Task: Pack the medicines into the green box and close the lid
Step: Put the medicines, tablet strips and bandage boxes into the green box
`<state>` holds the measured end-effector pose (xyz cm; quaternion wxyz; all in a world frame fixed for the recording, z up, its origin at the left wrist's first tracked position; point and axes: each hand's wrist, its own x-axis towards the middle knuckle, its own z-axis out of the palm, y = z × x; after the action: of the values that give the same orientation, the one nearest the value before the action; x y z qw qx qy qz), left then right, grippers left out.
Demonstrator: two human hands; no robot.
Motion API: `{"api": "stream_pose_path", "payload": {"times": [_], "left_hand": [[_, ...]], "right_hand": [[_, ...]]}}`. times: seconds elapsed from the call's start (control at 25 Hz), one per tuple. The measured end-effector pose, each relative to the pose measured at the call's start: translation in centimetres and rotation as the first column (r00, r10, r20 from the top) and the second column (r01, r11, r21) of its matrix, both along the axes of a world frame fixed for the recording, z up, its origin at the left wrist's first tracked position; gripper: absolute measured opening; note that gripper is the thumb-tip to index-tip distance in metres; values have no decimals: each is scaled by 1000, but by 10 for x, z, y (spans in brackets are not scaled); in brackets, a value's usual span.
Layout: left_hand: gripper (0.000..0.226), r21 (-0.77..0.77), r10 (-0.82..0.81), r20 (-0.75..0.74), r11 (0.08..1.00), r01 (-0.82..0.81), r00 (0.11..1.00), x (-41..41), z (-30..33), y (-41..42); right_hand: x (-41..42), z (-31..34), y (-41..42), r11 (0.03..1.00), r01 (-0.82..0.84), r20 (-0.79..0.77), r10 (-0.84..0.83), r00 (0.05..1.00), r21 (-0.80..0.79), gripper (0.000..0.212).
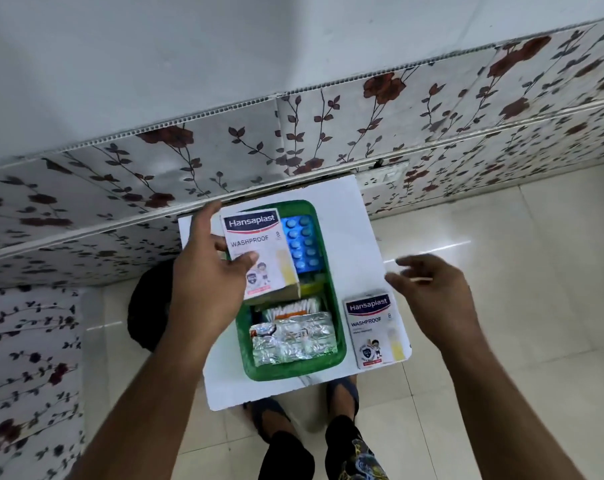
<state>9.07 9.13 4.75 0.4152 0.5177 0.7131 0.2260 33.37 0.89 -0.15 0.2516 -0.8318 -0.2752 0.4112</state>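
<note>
The open green box (340, 348) stands on a small white table (345, 209). Inside it lie a blue blister pack (302, 242), a silver foil strip (293, 341) and a pack of cotton buds (288, 308). My left hand (207, 275) holds a white Hansaplast plaster carton (259, 254) over the box's far left part. A second Hansaplast carton (375, 329) lies flat on the table, right of the box. My right hand (428, 289) hovers just above and right of that carton, fingers spread, holding nothing. No lid is visible.
The table stands against a floral-patterned wall panel (293, 133). A dark round object (148, 306) sits on the tiled floor left of the table. My feet (342, 396) show under the table's near edge.
</note>
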Motion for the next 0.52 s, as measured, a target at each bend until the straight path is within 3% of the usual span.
{"api": "stream_pose_path", "payload": {"times": [0.04, 0.12, 0.2, 0.28, 0.36, 0.52], "left_hand": [[68, 17, -30, -103, 999, 32, 994, -5, -8, 4], [66, 46, -151, -346, 983, 178, 926, -6, -22, 8], [64, 42, -221, -537, 957, 287, 814, 0, -29, 7], [63, 29, -236, -650, 942, 334, 722, 4, -30, 2], [62, 38, -231, -730, 926, 376, 643, 3, -33, -3], [49, 74, -259, -744, 884, 461, 616, -7, -45, -3]], "right_hand": [[3, -15, -9, 989, -74, 84, 85, 993, -131, 43], [2, -41, -25, 922, -191, 103, 238, 966, -336, 72], [-5, -58, -34, 872, -251, 114, 325, 939, -419, 87], [-11, -63, -37, 872, -256, 164, 350, 922, -418, 77], [-13, -61, -39, 882, -260, 193, 355, 915, -392, 50], [-16, -51, -42, 895, -236, 219, 334, 917, -378, 20]]}}
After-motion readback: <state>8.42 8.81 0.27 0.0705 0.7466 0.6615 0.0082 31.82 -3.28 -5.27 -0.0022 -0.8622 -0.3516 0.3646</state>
